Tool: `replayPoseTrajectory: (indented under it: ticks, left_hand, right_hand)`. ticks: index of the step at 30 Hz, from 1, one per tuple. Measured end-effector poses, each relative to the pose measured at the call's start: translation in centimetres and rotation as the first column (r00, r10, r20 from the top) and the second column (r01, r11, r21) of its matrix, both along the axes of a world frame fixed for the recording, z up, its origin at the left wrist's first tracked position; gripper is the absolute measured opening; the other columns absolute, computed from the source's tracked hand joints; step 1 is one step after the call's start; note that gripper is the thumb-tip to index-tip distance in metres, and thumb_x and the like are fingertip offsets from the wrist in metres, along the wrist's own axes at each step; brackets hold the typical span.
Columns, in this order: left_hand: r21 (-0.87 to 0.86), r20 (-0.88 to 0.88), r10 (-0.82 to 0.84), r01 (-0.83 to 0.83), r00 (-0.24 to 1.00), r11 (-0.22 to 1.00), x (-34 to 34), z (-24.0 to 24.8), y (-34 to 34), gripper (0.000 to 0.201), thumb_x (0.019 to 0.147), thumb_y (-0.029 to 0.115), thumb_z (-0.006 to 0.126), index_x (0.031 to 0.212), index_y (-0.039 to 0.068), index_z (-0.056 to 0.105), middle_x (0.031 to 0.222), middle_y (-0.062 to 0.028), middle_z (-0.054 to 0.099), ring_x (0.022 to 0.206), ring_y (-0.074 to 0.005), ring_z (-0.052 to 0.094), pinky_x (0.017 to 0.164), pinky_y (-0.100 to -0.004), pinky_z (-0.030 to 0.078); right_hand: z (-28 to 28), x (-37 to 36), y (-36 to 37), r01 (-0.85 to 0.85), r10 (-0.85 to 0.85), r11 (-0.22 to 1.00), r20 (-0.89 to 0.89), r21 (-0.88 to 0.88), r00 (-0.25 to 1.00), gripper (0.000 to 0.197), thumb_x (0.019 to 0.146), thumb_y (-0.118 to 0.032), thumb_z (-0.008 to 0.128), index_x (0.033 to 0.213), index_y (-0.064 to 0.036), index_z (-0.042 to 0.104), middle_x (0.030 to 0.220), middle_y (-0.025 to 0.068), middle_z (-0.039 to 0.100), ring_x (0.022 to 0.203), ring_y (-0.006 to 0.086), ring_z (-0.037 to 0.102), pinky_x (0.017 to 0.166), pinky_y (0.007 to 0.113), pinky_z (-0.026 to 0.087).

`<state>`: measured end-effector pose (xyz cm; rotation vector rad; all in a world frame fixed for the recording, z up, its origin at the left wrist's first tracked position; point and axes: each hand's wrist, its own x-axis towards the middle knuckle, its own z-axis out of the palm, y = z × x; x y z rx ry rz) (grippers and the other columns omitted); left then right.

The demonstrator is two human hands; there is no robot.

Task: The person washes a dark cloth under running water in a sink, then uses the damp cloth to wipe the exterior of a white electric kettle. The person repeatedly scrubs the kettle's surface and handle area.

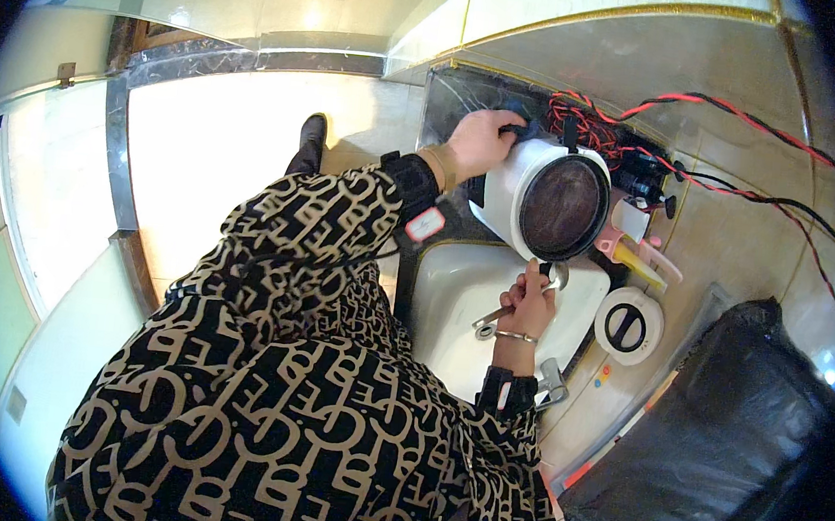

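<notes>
A white round pot [506, 184] with a black rim and a dark inside is tilted at the far edge of the sink, its mouth turned to the right. My left hand [481, 144] is closed at its upper left side, on a dark part that my fingers partly hide. Below the pot, my right hand [530, 307] grips a metal spoon [559, 276]. The spoon's bowl sits by the pot's lower rim, and its handle sticks out on the left of my fist. My right fingertips are close to that rim; whether they touch it, I cannot tell.
The white sink [434, 292] has a metal faucet [552, 382]. A white lid [629, 326] with a black handle lies right of it. Beyond are a yellow-handled tool [638, 263], tangled red-black wires [591, 127] and a black plastic bag [712, 440]. A dark shoe [314, 130] shows on the floor.
</notes>
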<state>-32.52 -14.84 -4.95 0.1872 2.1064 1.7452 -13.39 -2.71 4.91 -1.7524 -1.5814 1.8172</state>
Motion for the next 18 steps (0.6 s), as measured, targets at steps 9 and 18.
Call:
replayPoseTrajectory:
  ticks: [9, 18]
  left_hand:
    - [0.014, 0.055, -0.098, 0.097, 0.994, 0.995, 0.0, 0.3, -1.1, 0.030, 0.078, 0.008, 0.057, 0.107, 0.005, 0.064, 0.090, -0.0193, 0.066, 0.079, -0.0326, 0.064, 0.075, -0.0370, 0.051]
    - [-0.107, -0.099, -0.107, 0.097, 0.989, 0.990, -1.3, -1.3, 0.7, 0.028, 0.080, 0.009, 0.052, 0.104, 0.002, 0.065, 0.096, -0.0220, 0.064, 0.090, -0.0367, 0.062, 0.083, -0.0393, 0.049]
  right_hand:
    - [-0.2, 0.1, 0.0, 0.016, -0.016, 1.000, 0.000, 0.018, 1.000, 0.031, 0.080, -0.018, 0.073, 0.072, -0.0166, 0.043, 0.056, -0.0019, 0.047, 0.041, 0.0058, 0.037, 0.036, 0.022, 0.028]
    - [-0.2, -0.1, 0.2, 0.009, -0.009, 1.000, -0.005, -0.005, 1.000, 0.031, 0.079, -0.019, 0.074, 0.072, -0.0158, 0.044, 0.057, -0.0016, 0.049, 0.041, 0.0061, 0.038, 0.036, 0.022, 0.029]
